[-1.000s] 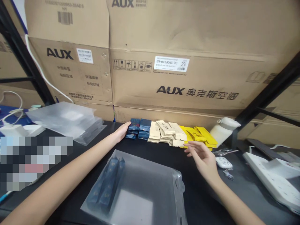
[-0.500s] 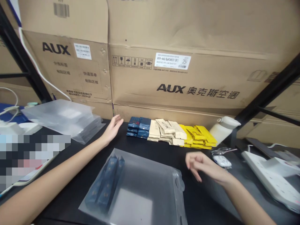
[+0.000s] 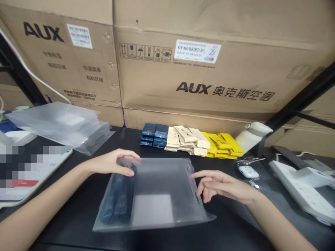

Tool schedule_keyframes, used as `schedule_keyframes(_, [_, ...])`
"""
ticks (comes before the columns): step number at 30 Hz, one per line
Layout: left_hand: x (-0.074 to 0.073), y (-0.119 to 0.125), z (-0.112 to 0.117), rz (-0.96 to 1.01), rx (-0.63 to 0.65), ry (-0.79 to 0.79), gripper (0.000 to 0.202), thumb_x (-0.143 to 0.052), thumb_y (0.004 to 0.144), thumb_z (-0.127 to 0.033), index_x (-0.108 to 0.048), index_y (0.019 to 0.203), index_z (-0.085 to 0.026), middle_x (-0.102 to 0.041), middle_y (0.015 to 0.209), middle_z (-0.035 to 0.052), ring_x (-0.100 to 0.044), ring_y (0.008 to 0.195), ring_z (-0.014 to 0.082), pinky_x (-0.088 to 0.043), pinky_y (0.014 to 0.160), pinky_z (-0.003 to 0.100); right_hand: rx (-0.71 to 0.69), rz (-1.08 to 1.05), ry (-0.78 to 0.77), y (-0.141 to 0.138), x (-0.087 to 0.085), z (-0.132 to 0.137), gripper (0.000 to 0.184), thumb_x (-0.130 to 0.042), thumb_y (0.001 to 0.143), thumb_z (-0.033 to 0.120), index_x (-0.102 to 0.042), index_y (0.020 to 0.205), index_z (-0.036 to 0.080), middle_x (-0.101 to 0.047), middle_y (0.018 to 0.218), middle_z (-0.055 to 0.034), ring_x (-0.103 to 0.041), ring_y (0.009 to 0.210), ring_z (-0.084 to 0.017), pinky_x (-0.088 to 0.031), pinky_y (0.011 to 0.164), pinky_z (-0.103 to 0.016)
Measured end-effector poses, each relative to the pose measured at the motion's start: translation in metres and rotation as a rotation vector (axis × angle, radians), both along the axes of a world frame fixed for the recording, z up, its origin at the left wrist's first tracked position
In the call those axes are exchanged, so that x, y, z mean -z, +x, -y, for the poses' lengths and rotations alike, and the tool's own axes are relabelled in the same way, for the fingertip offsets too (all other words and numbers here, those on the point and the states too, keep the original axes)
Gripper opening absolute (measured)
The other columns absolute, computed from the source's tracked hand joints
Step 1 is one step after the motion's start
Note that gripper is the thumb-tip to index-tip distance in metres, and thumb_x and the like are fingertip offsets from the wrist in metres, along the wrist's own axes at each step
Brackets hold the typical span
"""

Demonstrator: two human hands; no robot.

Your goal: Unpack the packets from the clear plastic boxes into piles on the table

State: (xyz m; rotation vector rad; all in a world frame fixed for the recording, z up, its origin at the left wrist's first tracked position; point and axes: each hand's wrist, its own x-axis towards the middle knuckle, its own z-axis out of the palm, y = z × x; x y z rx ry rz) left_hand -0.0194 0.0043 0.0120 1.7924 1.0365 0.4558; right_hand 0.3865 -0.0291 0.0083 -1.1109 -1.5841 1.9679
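Note:
A frosted plastic bag (image 3: 162,195) lies flat on the black table (image 3: 225,230) in front of me, with two dark blue packets (image 3: 117,197) inside its left side. My left hand (image 3: 112,163) pinches the bag's top left corner between thumb and fingers. At the bag's right edge, near its hang hole, my right hand (image 3: 222,186) hovers with its fingers stretched toward the bag and nothing in them. Behind the bag lies a row of packets: blue packets (image 3: 154,134), cream packets (image 3: 187,139) and yellow packets (image 3: 222,144).
Large AUX cardboard boxes (image 3: 196,69) wall off the back. A stack of frosted bags (image 3: 57,125) sits at the left. A white bottle (image 3: 252,136), a small white remote (image 3: 247,171) and a white power strip (image 3: 303,188) are at the right, beside a black rack post (image 3: 300,101).
My left hand pulled back from the blue packets and took hold of the bag's top left corner. My right hand moved down to the bag's right edge. The view tilted down.

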Motion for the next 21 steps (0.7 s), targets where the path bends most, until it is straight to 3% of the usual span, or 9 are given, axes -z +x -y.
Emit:
schedule_keyframes(3, [0.003, 0.007, 0.001, 0.090, -0.088, -0.004, 0.039, -0.080, 0.069, -0.031, -0.072, 0.107, -0.027, -0.077, 0.109, 0.0052, -0.069, 0.107, 0.0272, -0.055, 0.088, 0.035, 0.225, -0.009, 0.102, -0.005, 0.010, -0.003, 0.041, -0.070, 0.084, 0.038, -0.068, 0.118, 0.015, -0.058, 0.053, 0.0033, -0.048, 0.040, -0.006, -0.043, 0.042, -0.017])
schedule_keyframes(5, [0.003, 0.010, 0.003, 0.113, -0.117, -0.016, 0.040, -0.081, 0.068, -0.031, -0.073, 0.107, -0.025, -0.077, 0.109, 0.0059, -0.070, 0.106, 0.0276, -0.057, 0.085, 0.036, 0.354, -0.007, 0.213, -0.010, 0.016, -0.003, 0.036, -0.070, 0.084, 0.039, -0.072, 0.110, 0.015, -0.039, 0.039, 0.0101, -0.028, 0.033, -0.002, -0.028, 0.034, -0.014])
schedule_keyframes(6, [0.003, 0.011, 0.003, 0.119, -0.127, -0.019, 0.041, -0.081, 0.068, -0.031, -0.073, 0.108, -0.025, -0.077, 0.109, 0.0062, -0.071, 0.105, 0.0276, -0.057, 0.086, 0.037, 0.389, 0.005, 0.253, -0.012, 0.018, -0.003, 0.035, -0.071, 0.083, 0.040, -0.073, 0.108, 0.015, -0.038, 0.038, 0.0104, -0.025, 0.033, -0.002, -0.025, 0.034, -0.013])
schedule_keyframes(9, [0.004, 0.015, 0.005, 0.140, -0.154, -0.003, 0.043, -0.081, 0.068, -0.030, -0.073, 0.110, -0.024, -0.078, 0.108, 0.0061, -0.071, 0.104, 0.0274, -0.055, 0.090, 0.039, 0.447, 0.037, 0.324, -0.017, 0.018, -0.002, 0.036, -0.077, 0.077, 0.038, -0.074, 0.107, 0.018, -0.062, 0.056, 0.0005, -0.042, 0.039, -0.005, -0.035, 0.036, -0.017])
schedule_keyframes(11, [0.005, 0.017, 0.006, 0.154, -0.166, 0.013, 0.043, -0.081, 0.068, -0.030, -0.073, 0.110, -0.024, -0.078, 0.107, 0.0057, -0.071, 0.104, 0.0276, -0.055, 0.092, 0.040, 0.485, 0.011, 0.353, -0.018, 0.015, -0.001, 0.033, -0.077, 0.076, 0.037, -0.076, 0.103, 0.020, -0.070, 0.072, -0.0047, -0.048, 0.041, -0.006, -0.037, 0.035, -0.019])
schedule_keyframes(15, [0.005, 0.019, 0.006, 0.171, -0.190, 0.014, 0.043, -0.082, 0.067, -0.028, -0.074, 0.108, -0.023, -0.078, 0.105, 0.0059, -0.072, 0.101, 0.0283, -0.056, 0.088, 0.041, 0.495, -0.062, 0.379, -0.018, 0.011, 0.001, 0.023, -0.073, 0.077, 0.038, -0.077, 0.093, 0.020, -0.072, 0.076, -0.0043, -0.038, 0.035, -0.003, -0.032, 0.031, -0.018])
schedule_keyframes(19, [0.006, 0.020, 0.005, 0.178, -0.226, 0.047, 0.039, -0.083, 0.065, -0.026, -0.075, 0.103, -0.024, -0.079, 0.102, 0.0050, -0.071, 0.101, 0.0272, -0.055, 0.090, 0.039, 0.535, -0.100, 0.447, -0.023, 0.009, 0.003, 0.027, -0.079, 0.074, 0.033, -0.075, 0.100, 0.025, -0.073, 0.102, -0.0066, -0.055, 0.053, -0.007, -0.051, 0.049, -0.022])
schedule_keyframes(21, [0.007, 0.021, 0.005, 0.193, -0.239, 0.073, 0.035, -0.083, 0.065, -0.026, -0.076, 0.099, -0.023, -0.079, 0.103, 0.0053, -0.071, 0.102, 0.0270, -0.054, 0.090, 0.038, 0.535, -0.140, 0.464, -0.023, 0.008, 0.004, 0.021, -0.081, 0.072, 0.034, -0.076, 0.091, 0.026, -0.074, 0.096, -0.0051, -0.059, 0.060, -0.009, -0.053, 0.055, -0.023])
